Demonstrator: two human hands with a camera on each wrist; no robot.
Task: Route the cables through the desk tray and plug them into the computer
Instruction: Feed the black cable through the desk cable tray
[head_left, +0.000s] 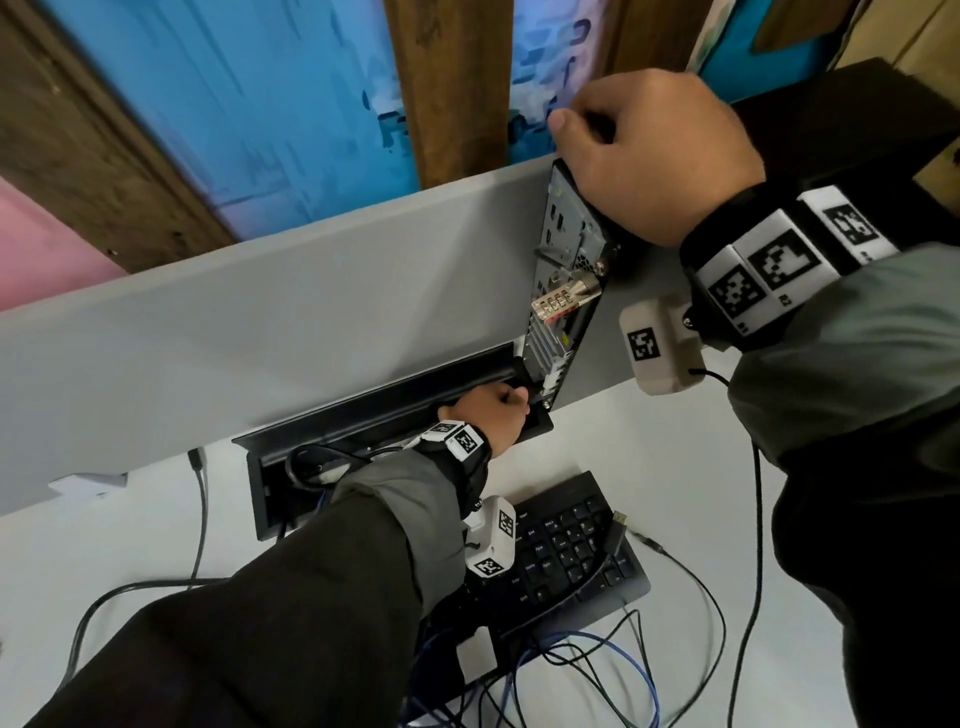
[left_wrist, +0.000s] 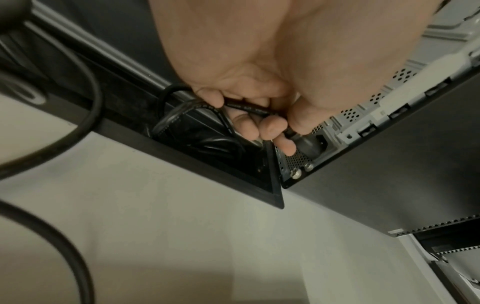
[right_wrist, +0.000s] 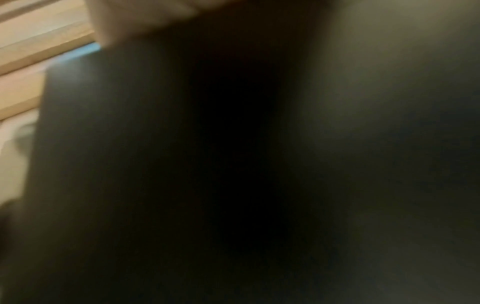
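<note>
Left grip: my left hand pinches the black power cable at the computer.
Right grip: my right hand curls over the computer's top edge.
Around: keyboard and loose cables crowd the tabletop by the desk tray.

Black computer stands upright on the desk, rear ports facing the open black tray; a black cable rises from the tray — plug at the power socket.

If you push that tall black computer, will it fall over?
Maybe. The computer stands tall and narrow on the desk, so it looks tippy. The right hand rests on top, probably steadying it while the left hand pushes the power cable in low down.
</note>
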